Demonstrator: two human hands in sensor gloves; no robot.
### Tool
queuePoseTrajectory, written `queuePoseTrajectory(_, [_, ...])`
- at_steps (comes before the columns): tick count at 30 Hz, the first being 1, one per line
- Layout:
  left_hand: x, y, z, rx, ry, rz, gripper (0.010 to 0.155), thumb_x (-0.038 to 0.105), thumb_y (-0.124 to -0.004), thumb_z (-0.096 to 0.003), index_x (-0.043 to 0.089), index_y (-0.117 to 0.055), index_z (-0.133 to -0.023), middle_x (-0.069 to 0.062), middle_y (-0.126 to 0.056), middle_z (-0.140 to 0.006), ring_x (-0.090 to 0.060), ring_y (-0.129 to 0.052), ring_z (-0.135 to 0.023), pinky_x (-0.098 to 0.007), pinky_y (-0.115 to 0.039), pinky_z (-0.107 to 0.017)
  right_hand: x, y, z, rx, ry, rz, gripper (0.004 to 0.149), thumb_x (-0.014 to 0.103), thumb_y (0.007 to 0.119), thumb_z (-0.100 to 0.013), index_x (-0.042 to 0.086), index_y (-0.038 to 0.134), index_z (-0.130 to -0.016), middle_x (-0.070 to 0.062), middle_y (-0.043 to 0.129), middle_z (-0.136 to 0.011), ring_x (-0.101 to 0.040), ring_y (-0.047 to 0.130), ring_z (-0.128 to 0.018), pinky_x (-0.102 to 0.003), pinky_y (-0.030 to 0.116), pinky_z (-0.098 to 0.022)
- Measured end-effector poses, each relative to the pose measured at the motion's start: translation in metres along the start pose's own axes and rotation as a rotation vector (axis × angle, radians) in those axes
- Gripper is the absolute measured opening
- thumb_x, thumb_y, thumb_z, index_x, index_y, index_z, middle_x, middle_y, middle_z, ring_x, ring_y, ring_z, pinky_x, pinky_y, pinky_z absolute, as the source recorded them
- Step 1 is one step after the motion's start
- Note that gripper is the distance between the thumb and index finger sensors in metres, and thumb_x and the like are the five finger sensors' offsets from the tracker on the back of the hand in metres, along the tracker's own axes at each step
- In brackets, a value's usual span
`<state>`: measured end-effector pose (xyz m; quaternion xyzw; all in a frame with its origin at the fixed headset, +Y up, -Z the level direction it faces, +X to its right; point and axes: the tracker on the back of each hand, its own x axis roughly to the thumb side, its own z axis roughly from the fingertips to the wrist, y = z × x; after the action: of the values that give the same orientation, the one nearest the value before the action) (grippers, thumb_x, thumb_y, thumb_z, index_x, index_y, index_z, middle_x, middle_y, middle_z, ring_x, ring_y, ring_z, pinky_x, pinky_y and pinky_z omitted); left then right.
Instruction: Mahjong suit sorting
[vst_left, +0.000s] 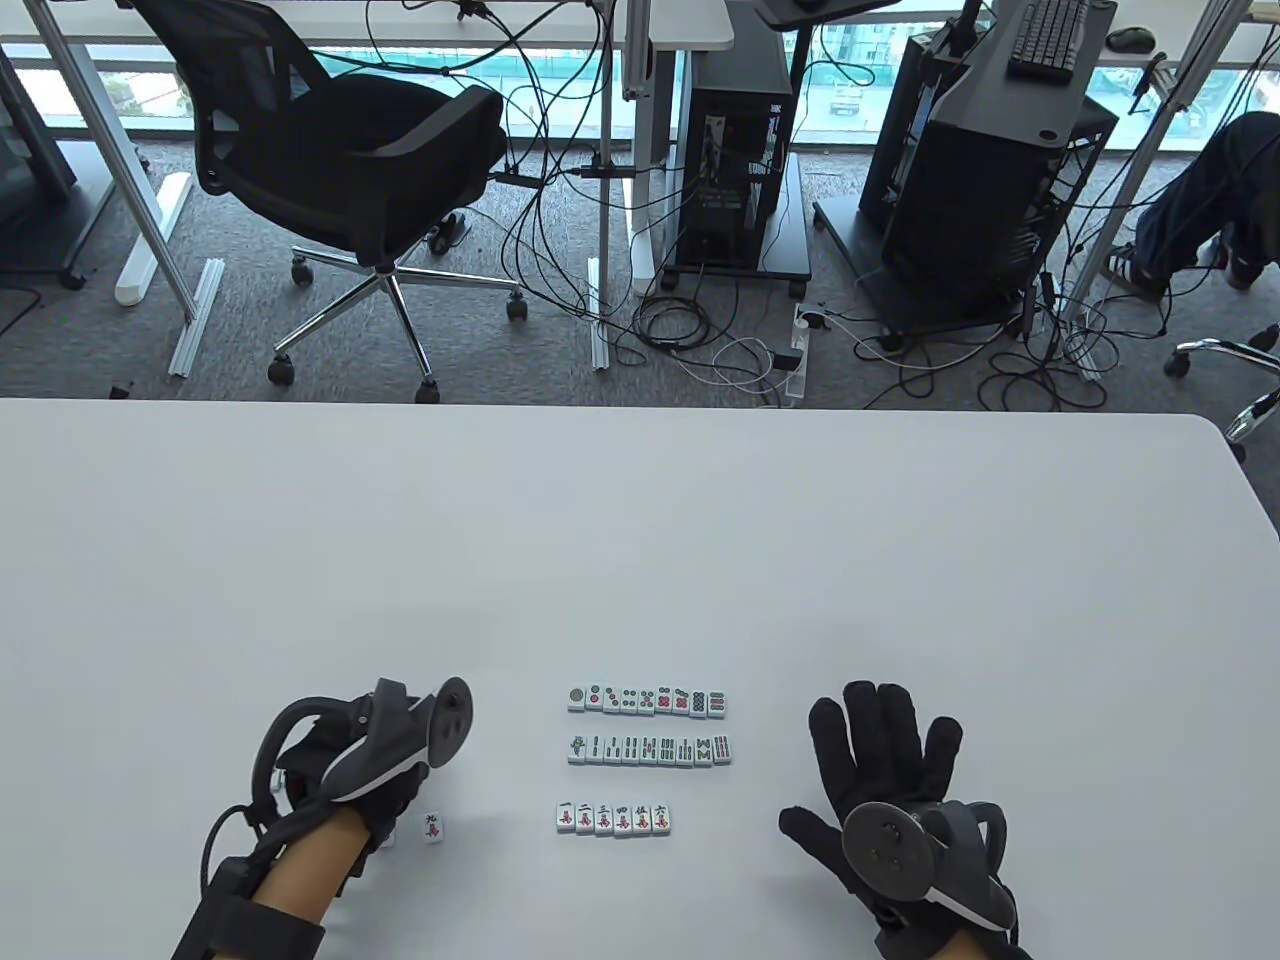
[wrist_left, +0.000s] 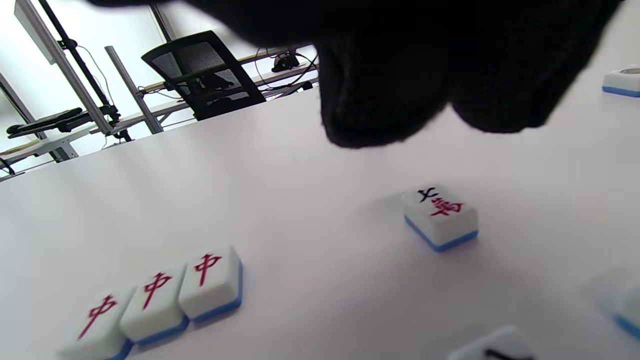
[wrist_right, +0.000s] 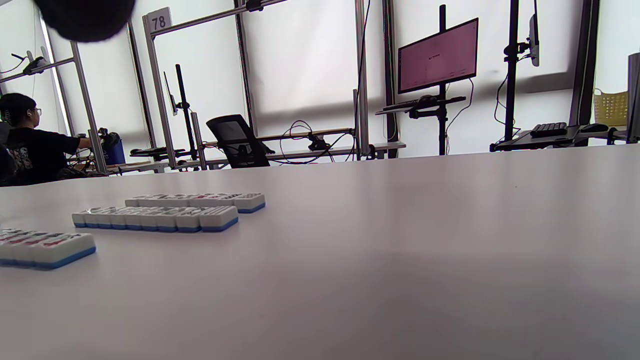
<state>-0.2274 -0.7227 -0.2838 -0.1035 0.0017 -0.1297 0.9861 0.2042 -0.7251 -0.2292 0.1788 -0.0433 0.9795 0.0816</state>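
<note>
Nearest the camera in the table view, at the bottom right of the frame, the right hand (vst_left: 885, 770) lies flat on the white table (vst_left: 640, 540), its gloved fingers straight and spread, holding nothing. At the bottom left, the left hand (vst_left: 370, 775) hovers over the table with its fingers pointing down; the left wrist view shows dark fingertips (wrist_left: 375, 100) hanging above the surface and gripping nothing, though how far they curl I cannot tell.

Just right of the left hand lies a lone character tile (vst_left: 433, 827), face up, clear of the fingers. The left wrist view shows three red-dragon tiles (wrist_left: 160, 300) side by side at its lower left, each marked 中 in red.

Between the hands, low in the middle of the frame, stand three sorted rows. The row of circle tiles (vst_left: 648, 701) is farthest up, the row of bamboo tiles (vst_left: 649, 750) sits below it, and the row of character tiles (vst_left: 612, 819) is lowest and shortest, six tiles reading 一 to 六 above red 萬 marks.

Beyond the table, at the upper left of the frame, stands a black office chair (vst_left: 350, 170). In the right wrist view a sign (wrist_right: 158, 21) at the upper left reads 78.
</note>
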Motion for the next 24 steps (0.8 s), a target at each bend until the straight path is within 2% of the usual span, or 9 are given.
queuePoseTrajectory(5, [-0.009,-0.016,-0.002,-0.024,0.022,0.006,0.069,0.056,-0.091,-0.0225,0.023,-0.084,-0.082,0.013,-0.101,-0.039,-0.004,-0.093,-0.005,-0.031,-0.085,-0.013,0.0,0.0,0.0,0.006,0.004,0.003,0.091,0.064,0.059,-0.047,0.023,0.003,-0.106,-0.015,-0.003,-0.113,-0.044,-0.005,-0.099,-0.077,0.009,-0.066])
queuePoseTrajectory(11, [0.011,-0.027,-0.012,-0.039,-0.019,-0.049,0.068,0.056,-0.09,-0.0234,0.023,-0.084,-0.082,0.013,-0.101,-0.039,-0.004,-0.093,-0.005,-0.031,-0.085,-0.013,0.002,0.001,0.0,0.006,-0.01,0.0,0.091,0.064,0.059,-0.046,0.024,0.003,-0.106,-0.015,-0.003,-0.113,-0.044,-0.005,-0.1,-0.077,0.009,-0.066])
queuePoseTrajectory(14, [0.019,-0.033,-0.018,-0.057,-0.035,-0.089,0.064,0.055,-0.088,-0.026,0.019,-0.084,-0.079,0.014,-0.101,-0.038,-0.004,-0.093,-0.004,-0.031,-0.085,-0.013,0.002,0.001,0.0,0.006,-0.011,0.004,0.091,0.064,0.059,-0.047,0.024,0.003,-0.106,-0.015,-0.003,-0.113,-0.044,-0.005,-0.1,-0.077,0.009,-0.066])
queuePoseTrajectory(19, [0.026,-0.026,-0.023,-0.09,-0.046,-0.098,0.062,0.053,-0.089,-0.027,0.015,-0.086,-0.076,0.012,-0.101,-0.037,-0.005,-0.093,-0.003,-0.031,-0.084,-0.012,0.003,0.001,-0.001,0.006,-0.016,-0.001,0.091,0.063,0.059,-0.047,0.024,0.003,-0.106,-0.015,-0.003,-0.113,-0.044,-0.005,-0.1,-0.077,0.009,-0.066])
queuePoseTrajectory(24, [0.059,0.007,-0.017,0.015,-0.117,0.003,0.063,0.055,-0.088,-0.0278,0.014,-0.087,-0.075,0.013,-0.101,-0.037,-0.004,-0.093,-0.003,-0.03,-0.085,-0.012,0.004,0.001,-0.001,-0.006,-0.017,-0.006,0.091,0.063,0.059,-0.047,0.024,0.003,-0.106,-0.015,-0.003,-0.113,-0.044,-0.005,-0.1,-0.077,0.009,-0.066])
